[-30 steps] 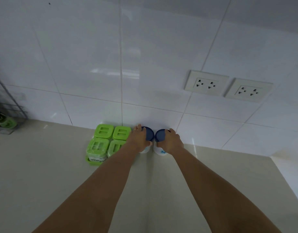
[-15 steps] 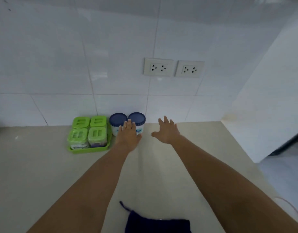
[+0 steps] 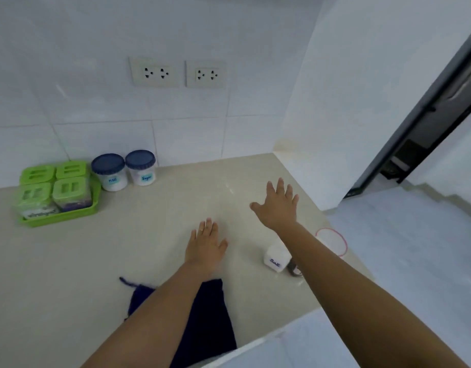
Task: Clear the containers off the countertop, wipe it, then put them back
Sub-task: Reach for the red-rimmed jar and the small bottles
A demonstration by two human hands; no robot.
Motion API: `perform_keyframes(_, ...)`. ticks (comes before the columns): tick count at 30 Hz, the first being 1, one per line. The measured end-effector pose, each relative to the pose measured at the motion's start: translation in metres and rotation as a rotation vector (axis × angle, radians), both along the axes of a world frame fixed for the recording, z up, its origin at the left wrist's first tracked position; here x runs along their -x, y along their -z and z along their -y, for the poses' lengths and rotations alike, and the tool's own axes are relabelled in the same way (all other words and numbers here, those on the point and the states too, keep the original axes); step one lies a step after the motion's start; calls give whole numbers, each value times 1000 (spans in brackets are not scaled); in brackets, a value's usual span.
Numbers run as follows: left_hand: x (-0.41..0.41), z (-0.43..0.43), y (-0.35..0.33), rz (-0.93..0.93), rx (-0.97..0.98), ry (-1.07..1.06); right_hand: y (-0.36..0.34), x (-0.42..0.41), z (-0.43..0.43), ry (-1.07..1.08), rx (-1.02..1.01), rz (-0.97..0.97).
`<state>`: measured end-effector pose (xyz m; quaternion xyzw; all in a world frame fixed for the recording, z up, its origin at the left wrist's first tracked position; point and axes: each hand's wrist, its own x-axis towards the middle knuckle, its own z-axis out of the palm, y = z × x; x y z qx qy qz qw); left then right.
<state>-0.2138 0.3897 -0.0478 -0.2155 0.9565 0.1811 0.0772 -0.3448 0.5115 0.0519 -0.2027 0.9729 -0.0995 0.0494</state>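
Two white jars with dark blue lids (image 3: 108,172) (image 3: 140,167) stand side by side against the tiled wall at the back of the beige countertop (image 3: 69,261). Left of them a green tray (image 3: 92,205) holds several green-lidded containers (image 3: 72,191). My left hand (image 3: 205,247) hovers open over the middle of the counter. My right hand (image 3: 279,205) is open too, fingers spread, further right. Under my right forearm stand a white jar labelled "Salt" (image 3: 274,258) and a small dark jar (image 3: 293,268), partly hidden. A dark blue cloth (image 3: 208,322) lies at the near edge.
Two double wall sockets (image 3: 154,73) (image 3: 205,74) sit above the counter. A white side wall (image 3: 362,102) closes the counter on the right, beyond it a dark doorway (image 3: 415,144). A clear container with a pink rim (image 3: 332,241) stands near the counter's right edge.
Both hands let go of the two blue-lidded jars by the wall and drew back toward the middle and right of the counter. The view swung right and down, revealing the cloth and salt jar.
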Motion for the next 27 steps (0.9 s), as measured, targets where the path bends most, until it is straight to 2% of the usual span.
perform_keyframes(4,-7,-59,14,16,-43,20,-2,9,-67,119,23,29)
perform_keyframes(8,-13,-102,26,31,-1,16,6,18,-117,219,7,95)
perform_keyframes(15,-26,-122,47,75,52,34,17,40,-160,428,88,267)
perform_keyframes(18,-26,-122,50,81,84,41,23,45,-164,415,95,362)
perform_keyframes(21,-26,-122,52,90,96,45,29,51,-164,389,196,465)
perform_keyframes(27,-25,-120,46,90,94,53,30,58,-169,381,279,576)
